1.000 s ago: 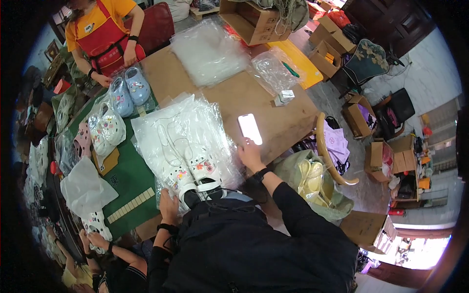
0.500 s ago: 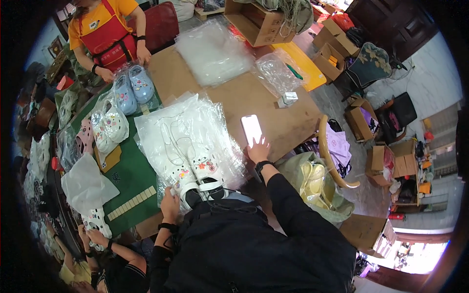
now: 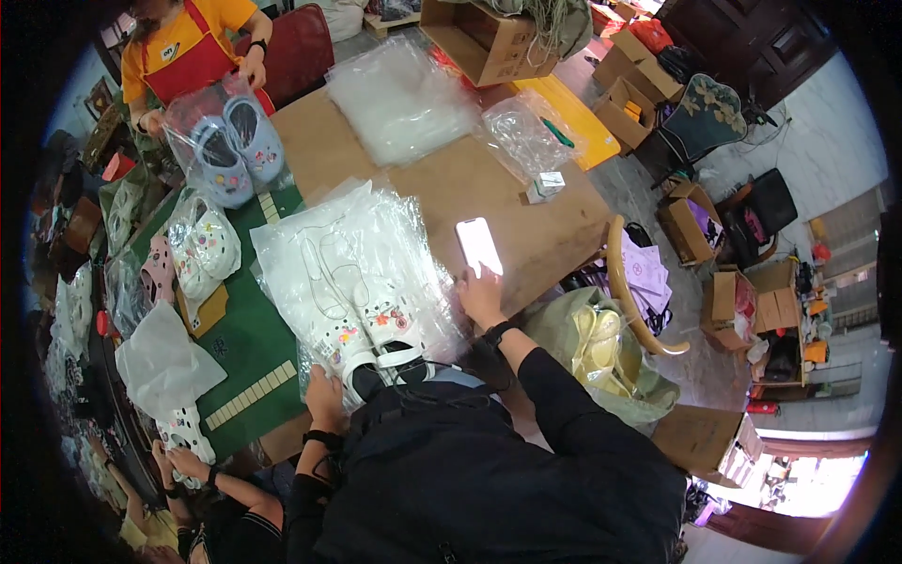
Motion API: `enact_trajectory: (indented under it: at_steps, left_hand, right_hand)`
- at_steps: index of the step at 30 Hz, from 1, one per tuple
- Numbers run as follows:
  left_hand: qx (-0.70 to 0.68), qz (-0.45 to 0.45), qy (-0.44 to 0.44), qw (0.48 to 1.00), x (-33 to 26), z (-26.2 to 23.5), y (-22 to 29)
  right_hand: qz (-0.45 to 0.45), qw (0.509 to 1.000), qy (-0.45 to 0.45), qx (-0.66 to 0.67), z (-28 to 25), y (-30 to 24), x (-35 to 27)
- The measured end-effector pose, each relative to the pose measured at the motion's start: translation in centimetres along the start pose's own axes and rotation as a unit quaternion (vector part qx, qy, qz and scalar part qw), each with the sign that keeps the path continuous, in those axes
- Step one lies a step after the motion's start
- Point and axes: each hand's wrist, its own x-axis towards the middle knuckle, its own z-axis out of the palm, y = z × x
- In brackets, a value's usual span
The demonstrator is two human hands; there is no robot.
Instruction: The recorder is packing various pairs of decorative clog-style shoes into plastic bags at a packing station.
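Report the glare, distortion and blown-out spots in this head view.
Head view: the lit phone by the right hand is washed out white; glare streaks the clear plastic bags; the lower-right corner is overexposed; fisheye bends the table edge, rim black.

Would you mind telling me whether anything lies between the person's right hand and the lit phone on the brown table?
Nothing visible does. The right hand already reaches the near end of the phone, which lies face up on bare table. The clear bags lie off to its left. The left hand is at the white clogs.
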Motion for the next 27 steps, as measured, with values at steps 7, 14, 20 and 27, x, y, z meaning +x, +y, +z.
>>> enact_trajectory:
  at_steps: [7,14,20,27]
  left_hand:
    - [-0.002,-0.054,0.021,0.998,0.0,-0.3,0.9]
    - [0.026,-0.001,0.006,1.0,0.2,-0.1,0.5]
    - [0.026,-0.015,-0.013,0.999,0.3,-0.3,0.5]
    - [0.031,0.004,0.0,1.0,0.2,0.0,-0.1]
  right_hand:
    - [-0.191,0.962,0.028,0.193,-1.5,-4.9,-3.5]
    - [-0.316,0.916,0.025,0.246,-0.8,-8.2,-5.5]
    - [-0.333,0.911,0.016,0.241,-0.4,-7.9,-5.1]
    - [-0.218,0.958,0.023,0.183,-1.0,-4.4,-1.7]
